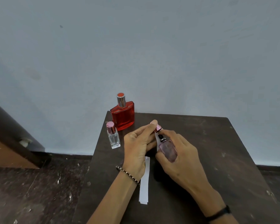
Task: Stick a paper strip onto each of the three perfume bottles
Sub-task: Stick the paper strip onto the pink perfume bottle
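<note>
My right hand grips a pink perfume bottle, tilted, with its black spray nozzle bare. My left hand pinches the bottle's pink cap just off the nozzle, and a white paper strip shows between the fingers beside the bottle. More white paper strips lie on the dark wooden table under my left wrist. A red perfume bottle with a silver cap stands at the table's far left corner. A small clear bottle with a pink cap stands in front of it.
A pale wall rises directly behind the table. The table's left edge drops to a speckled dark floor. A dark wooden piece of furniture stands at the far left.
</note>
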A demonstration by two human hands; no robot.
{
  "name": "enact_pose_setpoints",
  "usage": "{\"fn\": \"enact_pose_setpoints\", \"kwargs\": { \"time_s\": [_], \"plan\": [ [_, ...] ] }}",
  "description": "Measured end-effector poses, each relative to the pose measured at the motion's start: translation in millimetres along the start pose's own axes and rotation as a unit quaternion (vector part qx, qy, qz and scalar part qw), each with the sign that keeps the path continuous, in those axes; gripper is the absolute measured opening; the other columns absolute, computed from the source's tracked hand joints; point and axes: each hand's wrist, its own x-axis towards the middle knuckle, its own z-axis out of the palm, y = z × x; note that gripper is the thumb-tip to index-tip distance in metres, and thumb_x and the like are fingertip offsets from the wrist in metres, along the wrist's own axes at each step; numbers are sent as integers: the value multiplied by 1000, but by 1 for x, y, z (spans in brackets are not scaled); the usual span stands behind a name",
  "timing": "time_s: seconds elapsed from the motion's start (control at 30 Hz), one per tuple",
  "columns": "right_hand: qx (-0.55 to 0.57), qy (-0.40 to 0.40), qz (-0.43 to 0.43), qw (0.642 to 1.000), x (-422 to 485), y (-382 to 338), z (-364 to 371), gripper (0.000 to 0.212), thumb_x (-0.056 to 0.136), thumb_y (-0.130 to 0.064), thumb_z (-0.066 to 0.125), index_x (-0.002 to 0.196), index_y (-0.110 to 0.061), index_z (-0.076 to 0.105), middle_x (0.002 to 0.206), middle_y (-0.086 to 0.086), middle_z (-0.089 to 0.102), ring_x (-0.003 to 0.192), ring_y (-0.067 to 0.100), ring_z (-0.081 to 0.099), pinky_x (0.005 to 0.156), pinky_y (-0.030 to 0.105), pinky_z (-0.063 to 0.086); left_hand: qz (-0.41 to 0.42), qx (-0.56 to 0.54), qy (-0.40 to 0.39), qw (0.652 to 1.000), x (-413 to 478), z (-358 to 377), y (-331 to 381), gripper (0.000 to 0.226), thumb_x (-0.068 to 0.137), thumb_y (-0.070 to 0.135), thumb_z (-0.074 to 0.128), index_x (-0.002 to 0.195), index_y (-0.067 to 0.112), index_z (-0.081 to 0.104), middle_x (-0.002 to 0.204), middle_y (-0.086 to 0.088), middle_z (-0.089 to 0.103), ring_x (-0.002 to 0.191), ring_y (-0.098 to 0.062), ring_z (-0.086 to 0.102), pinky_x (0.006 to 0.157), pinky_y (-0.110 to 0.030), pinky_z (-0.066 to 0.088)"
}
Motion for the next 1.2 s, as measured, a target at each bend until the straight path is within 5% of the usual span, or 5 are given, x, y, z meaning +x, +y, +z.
{"fn": "enact_pose_setpoints", "kwargs": {
  "time_s": [0.3,0.83,0.97,1.07,1.2],
  "plan": [
    [-13,-102,79,992,5,0,0,63,92,-32,61,147,-16,35,144,4,48,119,12,48,93,6,27,-6,9,2,1000,2,-4,1,21,86,20,75,97,3,78,92,-16,78,86,-28,77,78,-34,63],
    [-22,-83,76,993,7,-5,-3,59,89,-33,66,141,-18,42,128,2,57,99,7,52,88,12,38,-14,-2,4,1000,5,-5,-1,25,84,21,76,99,0,76,94,-17,78,87,-28,77,75,-31,63],
    [85,-12,112,990,0,-2,-14,65,75,-29,81,125,-33,39,97,-23,53,82,-5,57,60,1,45,-7,-9,3,1000,8,-5,-1,28,84,22,76,102,0,76,97,-15,78,93,-27,76,78,-31,62],
    [149,13,159,976,-1,6,-21,67,69,-24,86,119,-30,41,101,-24,50,94,1,58,66,9,49,-4,-15,1,1000,8,-4,-2,28,85,21,75,104,1,75,98,-15,78,95,-24,76,84,-32,60],
    [182,8,192,964,1,11,-28,61,70,-17,85,116,-26,46,107,-16,55,98,17,61,81,45,60,-2,-27,-7,1000,7,-1,-2,27,86,19,73,108,2,74,101,-13,78,97,-21,75,91,-36,58]
  ]
}}
